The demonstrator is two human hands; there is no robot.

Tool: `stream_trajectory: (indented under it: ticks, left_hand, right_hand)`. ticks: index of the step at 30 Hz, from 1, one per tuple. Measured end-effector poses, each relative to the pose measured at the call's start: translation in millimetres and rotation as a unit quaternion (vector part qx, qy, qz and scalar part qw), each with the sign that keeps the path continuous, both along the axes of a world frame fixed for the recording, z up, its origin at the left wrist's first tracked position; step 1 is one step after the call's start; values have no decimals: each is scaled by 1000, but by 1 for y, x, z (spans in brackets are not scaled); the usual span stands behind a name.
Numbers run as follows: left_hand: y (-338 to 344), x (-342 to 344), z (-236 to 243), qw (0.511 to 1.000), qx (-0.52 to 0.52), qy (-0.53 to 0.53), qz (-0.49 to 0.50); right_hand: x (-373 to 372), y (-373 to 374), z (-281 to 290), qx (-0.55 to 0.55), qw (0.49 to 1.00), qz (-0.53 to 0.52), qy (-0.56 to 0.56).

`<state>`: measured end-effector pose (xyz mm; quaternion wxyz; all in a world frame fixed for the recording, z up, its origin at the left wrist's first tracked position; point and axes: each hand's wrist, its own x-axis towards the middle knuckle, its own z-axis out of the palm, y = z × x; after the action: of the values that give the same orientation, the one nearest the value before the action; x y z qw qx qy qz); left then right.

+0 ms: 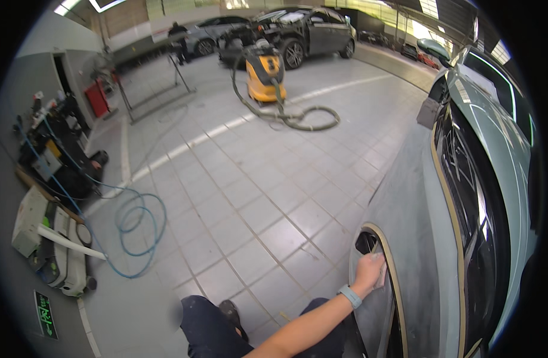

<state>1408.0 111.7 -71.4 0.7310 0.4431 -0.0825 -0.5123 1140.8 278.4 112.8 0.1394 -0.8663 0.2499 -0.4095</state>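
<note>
My left hand [369,273], with a light blue watch band on its wrist, reaches across to the car's bumper [414,212]. Its fingers are closed on a thin, pale pinkish sheet [381,275], which looks like a piece of sandpaper. The hand presses at the rim of a dark, curved opening [366,243] in the bumper. Tan masking tape [392,269] follows the edge of that opening. Dull grey patches cover the panel's surface. My right hand is out of view.
Pale green bodywork [491,128] rises on the right. Ahead stands a yellow and black vacuum [265,77] with its hose [312,122] on the tiles. A blue air hose [144,210] lies coiled at left, near a white machine [50,241]. Farther off are parked cars and a person [178,42].
</note>
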Motion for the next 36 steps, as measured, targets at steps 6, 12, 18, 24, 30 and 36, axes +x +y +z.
stream_trajectory:
  ticks: [6, 12, 18, 24, 30, 36]
  left_hand:
    - [-14, 13, -15, 980, 45, -135, 137]
    - [-26, 21, -7, 970, 117, -139, 162]
    - [-11, 32, 3, 981, 28, -141, 129]
    - [-14, 28, -4, 988, -36, -55, 139]
    - [-25, 29, -6, 974, -116, -20, 192]
    - [-22, 32, 1, 988, -28, 7, 154]
  right_hand:
    - [23, -3, -64, 273, 951, 139, -44]
    - [-37, -23, -159, 515, 844, 15, 148]
    - [-51, -20, -228, 363, 925, 31, 107]
    - [-35, -35, -256, 276, 954, 41, 112]
    - [-30, -40, -273, 233, 964, 30, 125]
    - [-34, -48, -293, 187, 974, 27, 124]
